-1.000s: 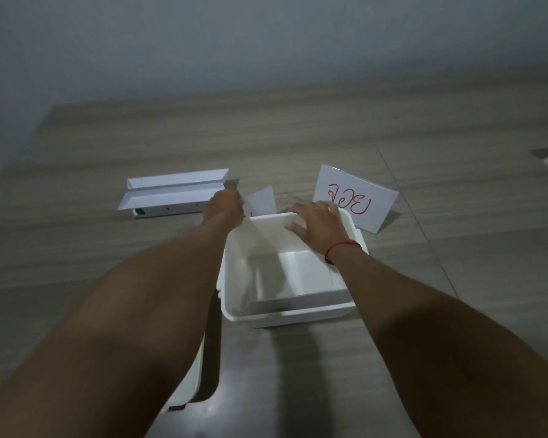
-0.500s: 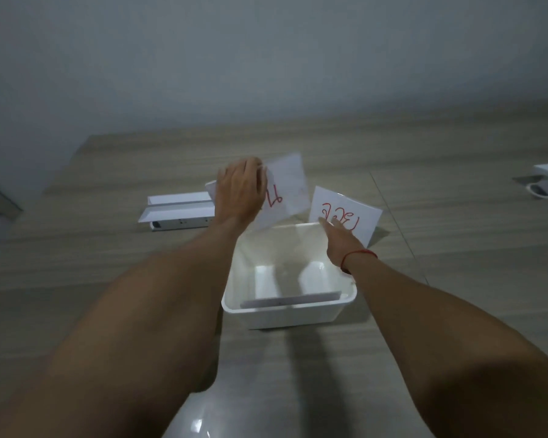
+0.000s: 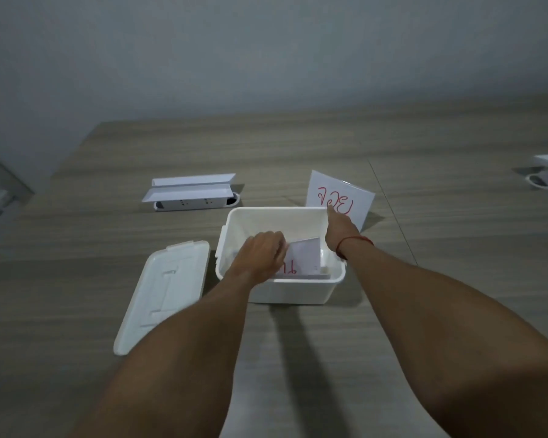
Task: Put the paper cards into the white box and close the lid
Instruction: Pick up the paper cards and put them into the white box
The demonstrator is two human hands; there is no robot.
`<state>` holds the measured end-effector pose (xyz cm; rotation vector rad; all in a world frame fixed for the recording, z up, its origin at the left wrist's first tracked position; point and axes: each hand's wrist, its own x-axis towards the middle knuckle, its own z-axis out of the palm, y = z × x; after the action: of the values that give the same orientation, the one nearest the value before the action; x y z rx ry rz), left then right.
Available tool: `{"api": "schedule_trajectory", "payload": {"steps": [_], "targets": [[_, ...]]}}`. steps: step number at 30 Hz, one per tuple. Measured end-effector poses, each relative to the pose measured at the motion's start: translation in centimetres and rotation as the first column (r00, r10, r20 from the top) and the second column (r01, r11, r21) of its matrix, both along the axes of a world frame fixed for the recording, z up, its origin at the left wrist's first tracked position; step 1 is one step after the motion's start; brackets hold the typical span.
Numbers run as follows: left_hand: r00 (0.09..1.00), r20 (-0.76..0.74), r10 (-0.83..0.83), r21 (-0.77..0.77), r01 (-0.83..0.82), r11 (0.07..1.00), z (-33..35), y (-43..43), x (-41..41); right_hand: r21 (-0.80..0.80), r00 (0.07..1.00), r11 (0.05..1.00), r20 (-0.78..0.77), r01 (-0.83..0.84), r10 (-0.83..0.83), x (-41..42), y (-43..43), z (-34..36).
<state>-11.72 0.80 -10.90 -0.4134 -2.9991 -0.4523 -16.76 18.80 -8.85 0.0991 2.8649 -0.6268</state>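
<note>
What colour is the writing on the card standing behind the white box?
Red, handwritten on the white card; it shows clearly in the head view.

Bare forearms (red wrist string (image 3: pixel 355 243))

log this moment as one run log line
left hand: lowering card into white box | right hand: touching standing card | lid: off, left of box

Head view — downward, over table (image 3: pixel 393 147)
</note>
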Motion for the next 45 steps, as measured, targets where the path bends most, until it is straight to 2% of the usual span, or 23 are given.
{"api": "schedule_trajectory", "payload": {"steps": [4, 7, 10, 13, 17, 20, 23, 28, 31, 37, 45], "targets": [[0.979, 0.202, 0.037, 0.079, -0.054, 0.995, 0.2, 0.0, 0.9, 0.035, 1.000, 0.999, -0.026, 0.008, -0.007, 0.3, -0.2, -0.3], [0.938, 0.315, 0.146, 0.194, -0.214, 0.958, 1.0, -0.2, 0.9, 0.025, 0.999, 1.000, -0.030, 0.012, -0.011, 0.3, -0.2, -0.5], [0.958, 0.118, 0.260, 0.150, -0.276, 0.949, 1.6, -1.3, 0.2, 0.002, 0.999, 1.000, -0.038, 0.021, -0.021, 0.0, 0.0, -0.5], [0.921, -0.017, 0.390, 0.103, -0.386, 0.917, 2.3, -2.2, -1.3, -0.007, 0.994, 0.997, -0.074, 0.077, -0.077, -1.2, 0.2, -0.1], [0.791, 0.018, 0.611, 0.048, -0.611, 0.790, 1.8, -3.1, -3.8, 0.050, 0.970, 0.986, -0.190, 0.161, -0.149, -4.6, 1.1, 0.4], [0.675, 0.191, 0.712, 0.092, -0.735, 0.672, 0.4, -3.4, -5.1, 0.114, 0.956, 0.977, -0.253, 0.183, -0.150, -7.0, 1.9, -0.3], [0.653, 0.227, 0.722, 0.090, -0.752, 0.653, -0.6, -3.4, -6.2, 0.147, 0.969, 0.976, -0.211, 0.161, -0.129, -8.8, 2.1, -1.4], [0.655, 0.196, 0.730, 0.071, -0.752, 0.656, -0.9, -3.2, -6.6, 0.140, 0.969, 0.962, -0.119, 0.233, -0.218, -10.5, 3.2, -2.3], [0.654, 0.197, 0.731, 0.066, -0.752, 0.656, -0.9, -3.3, -6.5, 0.197, 0.960, 0.951, -0.196, 0.237, -0.198, -10.1, 3.7, -3.1], [0.644, 0.240, 0.726, 0.064, -0.757, 0.650, -0.7, -3.1, -6.6, 0.224, 0.963, 0.967, -0.265, 0.120, -0.058, -9.1, 3.8, -2.8], [0.614, 0.385, 0.689, 0.103, -0.771, 0.629, 0.9, -2.5, -5.4, -0.015, 0.837, 0.992, -0.535, 0.122, -0.111, -8.9, 3.3, 5.8]]}}
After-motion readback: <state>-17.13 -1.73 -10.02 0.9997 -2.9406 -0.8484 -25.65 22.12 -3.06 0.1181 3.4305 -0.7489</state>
